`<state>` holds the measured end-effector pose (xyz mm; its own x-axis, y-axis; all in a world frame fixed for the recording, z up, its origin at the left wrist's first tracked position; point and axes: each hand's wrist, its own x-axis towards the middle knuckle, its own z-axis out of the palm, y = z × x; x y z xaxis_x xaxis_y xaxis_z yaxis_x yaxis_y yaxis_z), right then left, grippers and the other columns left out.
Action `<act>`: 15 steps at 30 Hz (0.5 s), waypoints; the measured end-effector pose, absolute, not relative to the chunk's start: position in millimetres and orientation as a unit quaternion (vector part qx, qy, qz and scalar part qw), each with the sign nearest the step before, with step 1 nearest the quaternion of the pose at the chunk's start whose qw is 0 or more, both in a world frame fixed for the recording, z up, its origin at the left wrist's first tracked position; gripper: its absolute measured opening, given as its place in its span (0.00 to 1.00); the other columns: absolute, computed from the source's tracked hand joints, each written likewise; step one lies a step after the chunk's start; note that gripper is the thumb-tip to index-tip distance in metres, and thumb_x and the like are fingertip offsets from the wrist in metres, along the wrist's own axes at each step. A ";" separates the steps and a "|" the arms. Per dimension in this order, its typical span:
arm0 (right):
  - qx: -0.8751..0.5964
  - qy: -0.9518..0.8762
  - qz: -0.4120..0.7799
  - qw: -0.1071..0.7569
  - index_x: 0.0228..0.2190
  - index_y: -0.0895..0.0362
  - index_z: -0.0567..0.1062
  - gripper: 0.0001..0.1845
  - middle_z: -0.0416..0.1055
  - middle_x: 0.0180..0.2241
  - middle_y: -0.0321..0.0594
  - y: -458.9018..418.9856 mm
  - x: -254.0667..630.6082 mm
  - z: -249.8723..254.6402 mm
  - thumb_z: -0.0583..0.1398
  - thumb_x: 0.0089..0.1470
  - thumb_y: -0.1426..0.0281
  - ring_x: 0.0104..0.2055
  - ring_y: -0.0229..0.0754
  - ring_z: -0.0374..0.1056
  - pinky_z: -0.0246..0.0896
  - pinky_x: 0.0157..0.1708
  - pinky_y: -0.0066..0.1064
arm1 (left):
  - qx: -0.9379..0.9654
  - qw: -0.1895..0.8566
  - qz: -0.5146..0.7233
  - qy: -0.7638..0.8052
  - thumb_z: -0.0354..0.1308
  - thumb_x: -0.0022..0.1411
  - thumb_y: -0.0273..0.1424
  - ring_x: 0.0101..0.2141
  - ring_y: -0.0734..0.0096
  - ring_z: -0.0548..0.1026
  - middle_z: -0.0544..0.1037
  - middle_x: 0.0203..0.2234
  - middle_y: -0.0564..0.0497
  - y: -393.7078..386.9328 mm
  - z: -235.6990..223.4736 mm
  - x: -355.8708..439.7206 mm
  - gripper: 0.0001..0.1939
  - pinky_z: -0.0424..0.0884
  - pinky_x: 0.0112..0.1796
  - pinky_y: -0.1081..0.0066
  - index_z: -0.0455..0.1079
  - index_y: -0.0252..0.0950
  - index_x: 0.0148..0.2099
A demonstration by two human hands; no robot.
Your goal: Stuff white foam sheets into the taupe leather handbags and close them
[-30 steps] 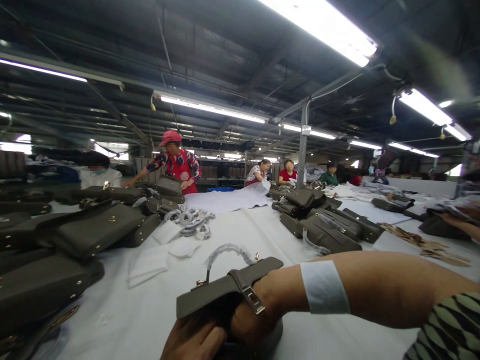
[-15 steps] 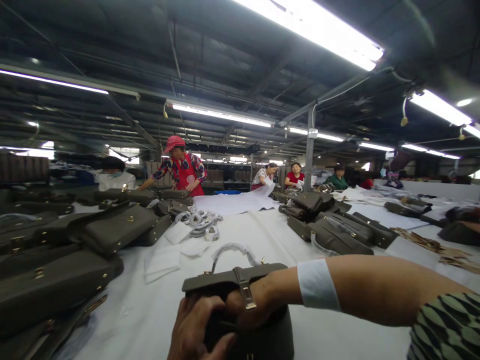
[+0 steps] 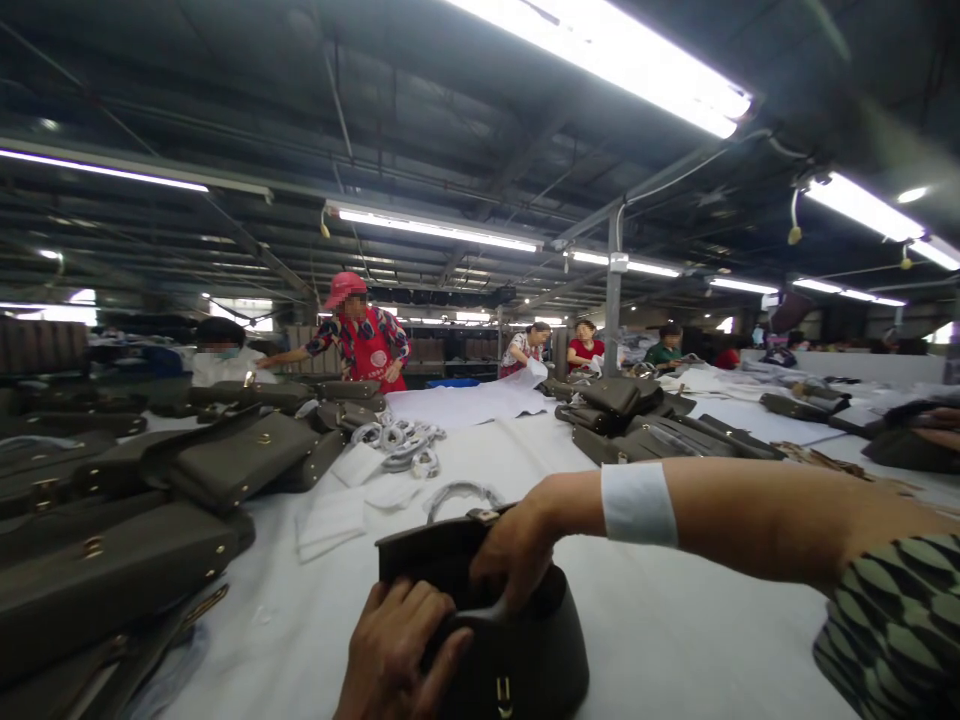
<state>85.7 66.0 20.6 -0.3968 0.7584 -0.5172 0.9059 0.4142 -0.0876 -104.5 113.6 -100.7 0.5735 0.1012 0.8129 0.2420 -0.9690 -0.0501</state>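
A dark olive handbag (image 3: 517,650) stands on the white-covered table in front of me, its flap raised and its mouth open. My left hand (image 3: 401,640) grips the bag's left side at the rim, thumb on the outside. From the right, my right hand (image 3: 517,550) reaches down under the flap into the mouth. Its fingers are curled at the front rim, with the tips partly hidden. Behind the flap rises a plastic-wrapped handle (image 3: 465,492). A gold clasp piece (image 3: 503,692) shows on the bag's front.
Similar handbags are piled at the left (image 3: 232,455) and at the right back (image 3: 622,410). Wrapped ring-shaped handles (image 3: 405,440) and folded white sheets (image 3: 330,520) lie beyond the bag. A person in a red apron (image 3: 367,350) stands across the table; other people work farther back.
The flap has tipped up and back, opening the bag's mouth to view. My right hand has risen from under the flap. My left hand stays at the bag's side.
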 end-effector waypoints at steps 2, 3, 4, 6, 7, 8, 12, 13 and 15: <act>0.467 0.834 -0.171 0.241 0.26 0.56 0.66 0.11 0.60 0.21 0.28 63.0 92.8 24.9 0.59 0.42 0.83 0.26 0.36 0.59 0.53 0.28 0.27 | -0.882 0.081 -0.454 -0.099 0.54 0.63 0.32 0.30 0.68 0.69 0.73 0.28 0.53 111.9 -100.0 -103.9 0.03 0.58 0.33 0.65 0.66 0.38 0.37; 0.455 0.839 -0.164 0.248 0.25 0.56 0.64 0.12 0.58 0.20 0.28 61.9 94.8 24.9 0.57 0.43 0.84 0.25 0.36 0.57 0.52 0.28 0.28 | -0.881 0.084 -0.456 -0.097 0.54 0.63 0.32 0.30 0.68 0.68 0.72 0.28 0.52 111.2 -100.2 -103.3 0.04 0.57 0.33 0.65 0.66 0.38 0.36; 0.455 0.841 -0.160 0.244 0.24 0.56 0.63 0.12 0.57 0.20 0.28 61.1 95.9 24.2 0.57 0.43 0.85 0.24 0.36 0.56 0.52 0.28 0.28 | -0.879 0.088 -0.459 -0.097 0.53 0.63 0.32 0.30 0.68 0.68 0.72 0.27 0.52 110.7 -100.7 -102.7 0.04 0.58 0.34 0.65 0.66 0.38 0.36; 0.452 0.843 -0.158 0.247 0.23 0.56 0.62 0.12 0.57 0.20 0.28 61.2 96.4 22.5 0.57 0.45 0.84 0.25 0.35 0.56 0.53 0.29 0.27 | -0.875 0.102 -0.463 -0.094 0.53 0.63 0.31 0.30 0.68 0.68 0.72 0.26 0.52 110.6 -101.9 -101.8 0.04 0.58 0.34 0.65 0.66 0.38 0.35; 0.451 0.842 -0.158 0.250 0.23 0.56 0.62 0.12 0.58 0.21 0.28 62.0 96.2 22.1 0.58 0.47 0.83 0.25 0.35 0.57 0.53 0.29 0.27 | -0.873 0.109 -0.465 -0.094 0.54 0.62 0.31 0.30 0.68 0.67 0.72 0.26 0.52 110.9 -102.3 -101.6 0.04 0.57 0.34 0.65 0.66 0.38 0.35; 0.452 0.840 -0.158 0.255 0.24 0.56 0.63 0.11 0.59 0.21 0.28 63.0 96.1 22.1 0.58 0.48 0.81 0.25 0.35 0.58 0.54 0.29 0.27 | -0.872 0.114 -0.466 -0.096 0.54 0.62 0.31 0.30 0.67 0.67 0.72 0.26 0.52 111.2 -102.4 -101.7 0.03 0.57 0.34 0.65 0.66 0.38 0.35; 0.471 0.830 -0.132 0.268 0.25 0.58 0.69 0.06 0.64 0.22 0.31 66.2 94.2 21.3 0.60 0.53 0.74 0.28 0.37 0.62 0.54 0.29 0.27 | -0.876 0.116 -0.459 -0.087 0.57 0.61 0.29 0.30 0.68 0.67 0.73 0.28 0.52 111.8 -99.1 -102.8 0.03 0.56 0.33 0.65 0.66 0.37 0.37; 0.483 0.825 -0.117 0.268 0.26 0.58 0.70 0.06 0.66 0.24 0.33 65.9 92.7 19.4 0.59 0.54 0.72 0.29 0.38 0.63 0.54 0.28 0.28 | -0.877 0.109 -0.460 -0.085 0.57 0.61 0.29 0.30 0.68 0.67 0.73 0.28 0.52 111.5 -98.0 -103.0 0.03 0.55 0.33 0.65 0.66 0.37 0.37; 0.517 0.809 -0.083 0.267 0.28 0.60 0.72 0.09 0.68 0.27 0.39 63.9 88.1 12.8 0.56 0.57 0.70 0.30 0.42 0.65 0.53 0.26 0.30 | -0.877 0.098 -0.463 -0.083 0.58 0.61 0.28 0.30 0.68 0.66 0.72 0.27 0.52 110.3 -96.3 -102.8 0.03 0.55 0.34 0.65 0.66 0.37 0.36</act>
